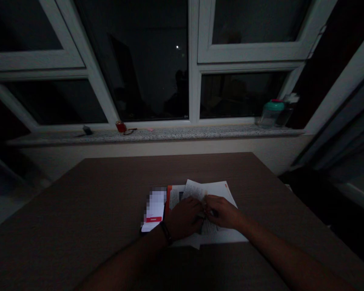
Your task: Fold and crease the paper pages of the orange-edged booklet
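- Left hand [183,218] and right hand [221,213] curl nearly shut, fingertips meeting on the loose sheet [214,192]; dim light hides whether they pinch it.
- The sheet seems raised there, over an orange-edged book [173,196].
- A lit phone [154,208] lies just beside, on the table [109,194], seemingly kept within reach.

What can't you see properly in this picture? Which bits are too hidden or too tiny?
All in the head view:
The phone screen: a blocky blur covers it.
Writing on the papers: too small and dim to read.
Between the left hand and right hand: their fingers hide what's there.
The red thing on the windowsill: too small and dark to name.
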A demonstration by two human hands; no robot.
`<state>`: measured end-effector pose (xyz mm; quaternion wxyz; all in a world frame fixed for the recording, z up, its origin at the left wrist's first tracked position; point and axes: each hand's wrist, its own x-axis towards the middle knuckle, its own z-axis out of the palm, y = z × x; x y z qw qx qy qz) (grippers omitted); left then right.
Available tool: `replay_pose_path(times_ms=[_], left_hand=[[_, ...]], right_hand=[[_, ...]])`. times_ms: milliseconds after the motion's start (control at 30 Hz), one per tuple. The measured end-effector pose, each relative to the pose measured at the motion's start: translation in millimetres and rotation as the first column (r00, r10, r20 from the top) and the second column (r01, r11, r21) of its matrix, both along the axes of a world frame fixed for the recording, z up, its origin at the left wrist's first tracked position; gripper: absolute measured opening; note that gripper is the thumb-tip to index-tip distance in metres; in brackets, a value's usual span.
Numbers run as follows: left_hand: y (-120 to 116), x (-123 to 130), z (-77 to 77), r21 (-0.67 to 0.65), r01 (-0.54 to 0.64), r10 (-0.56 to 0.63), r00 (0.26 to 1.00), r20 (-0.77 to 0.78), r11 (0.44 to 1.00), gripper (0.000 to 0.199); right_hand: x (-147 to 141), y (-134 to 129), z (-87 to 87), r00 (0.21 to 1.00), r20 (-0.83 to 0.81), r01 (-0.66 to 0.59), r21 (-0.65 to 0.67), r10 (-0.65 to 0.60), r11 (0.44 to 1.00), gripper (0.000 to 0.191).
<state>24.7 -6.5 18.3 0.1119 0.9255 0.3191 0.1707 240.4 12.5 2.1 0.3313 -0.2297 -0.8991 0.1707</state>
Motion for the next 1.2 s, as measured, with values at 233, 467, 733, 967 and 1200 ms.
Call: replay_pose_path(times_ms=[233, 467, 733, 967, 1200], left_hand=[[0, -1, 1.8, 0.019, 0.012, -0.012, 1.000, -0.003, 1.000, 0.028], [1, -2, 1.6, 0.035, 0.023, -0.023, 1.000, -0.006, 0.999, 0.025], [-2, -2, -0.6, 0.050, -0.012, 0.012, 1.000, 0.008, 0.999, 0.039], [-1, -2, 3.7, 0.074, -0.002, 0.007, 0.998, -0.064, 0.997, 0.030], [2, -1, 4.5, 0.136, 0.046, -0.031, 0.994, -0.108, 0.990, 0.006]], right_hand=[[1, 9, -8.3, 0.996, 0.029, 0.082, 0.046, -0.083, 0.996, 0.017], [4, 20, -11.9, 0.946, 0.031, 0.320, 0.047, -0.322, 0.946, 0.015], [6, 15, -13.3, 0.924, 0.060, 0.377, 0.033, -0.379, 0.926, 0.010], [5, 10, -9.3, 0.959, 0.077, 0.269, 0.067, -0.274, 0.961, 0.010], [6, 6, -4.6, 0.997, 0.046, 0.063, 0.057, -0.065, 0.996, 0.011]])
